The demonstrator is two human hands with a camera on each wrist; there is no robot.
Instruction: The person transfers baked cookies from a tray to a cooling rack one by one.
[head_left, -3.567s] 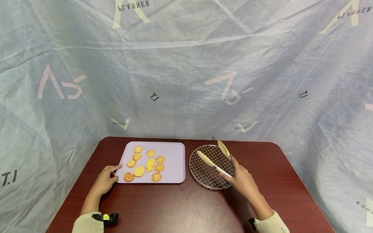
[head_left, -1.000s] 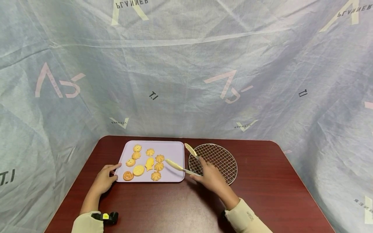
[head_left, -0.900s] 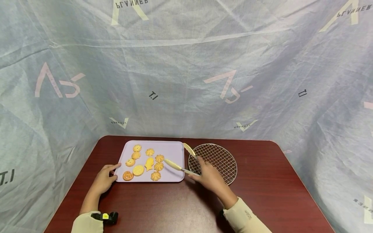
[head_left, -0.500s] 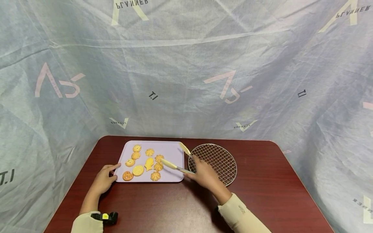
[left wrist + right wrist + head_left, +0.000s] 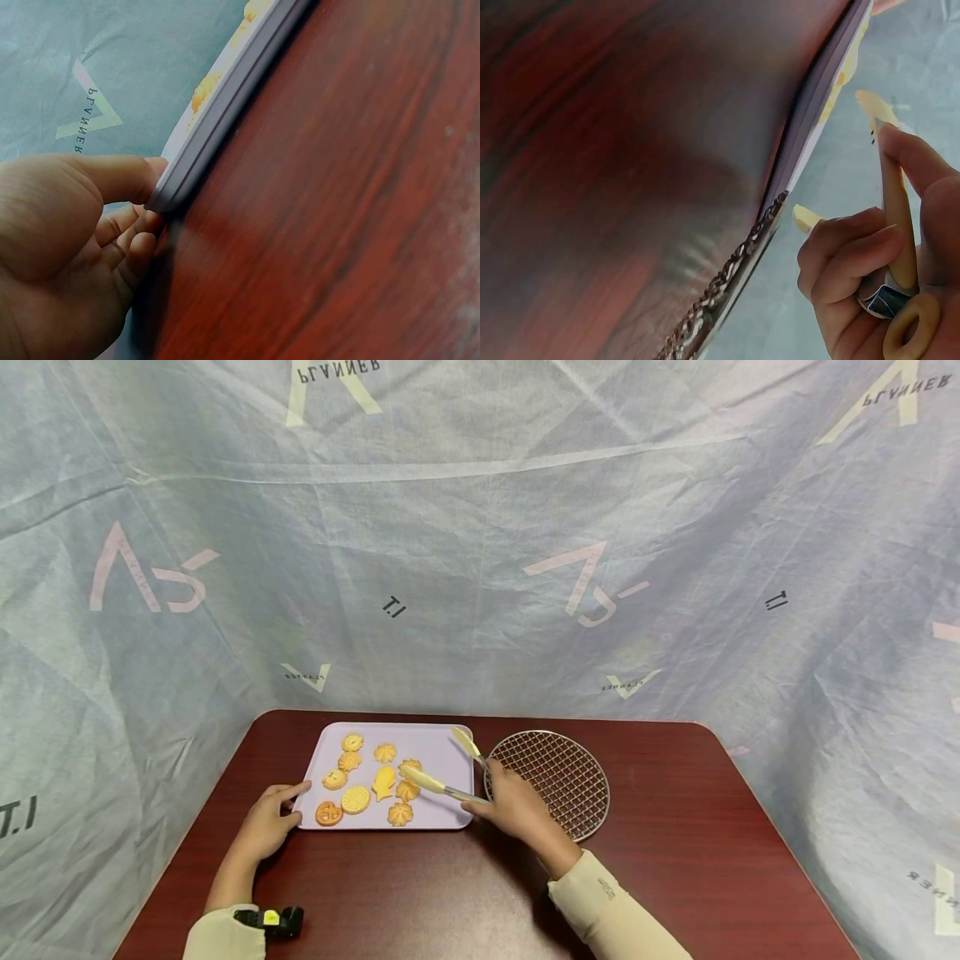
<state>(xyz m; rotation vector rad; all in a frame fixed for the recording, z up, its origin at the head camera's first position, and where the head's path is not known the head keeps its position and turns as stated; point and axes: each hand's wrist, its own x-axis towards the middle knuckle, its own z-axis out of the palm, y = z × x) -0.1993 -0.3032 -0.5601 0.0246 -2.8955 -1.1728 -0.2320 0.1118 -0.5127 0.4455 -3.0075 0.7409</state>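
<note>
A pale lilac tray (image 5: 431, 743) carries several cookies: a pretzel-shaped one (image 5: 328, 813), a round yellow one (image 5: 356, 799), a fish-shaped one (image 5: 384, 782) and flower-shaped ones like the front cookie (image 5: 401, 814). My left hand (image 5: 266, 822) pinches the tray's near left corner; the left wrist view has the thumb on its rim (image 5: 202, 142). My right hand (image 5: 517, 802) grips metal tongs (image 5: 896, 202) with cream tips. The tongs are spread apart with nothing between them. Their near tip overlaps a flower-shaped cookie at the right of the group; whether it touches is unclear.
Right of the tray lies a round wire rack (image 5: 570, 777), partly behind my right hand. Both rest on a dark red wooden table (image 5: 420, 893). Grey printed cloth (image 5: 480, 568) hangs around the back and sides.
My right hand has carried the spread tongs left, from over the wire rack to over the tray's right part. My left hand stays at the tray's corner. The cookies keep their places.
</note>
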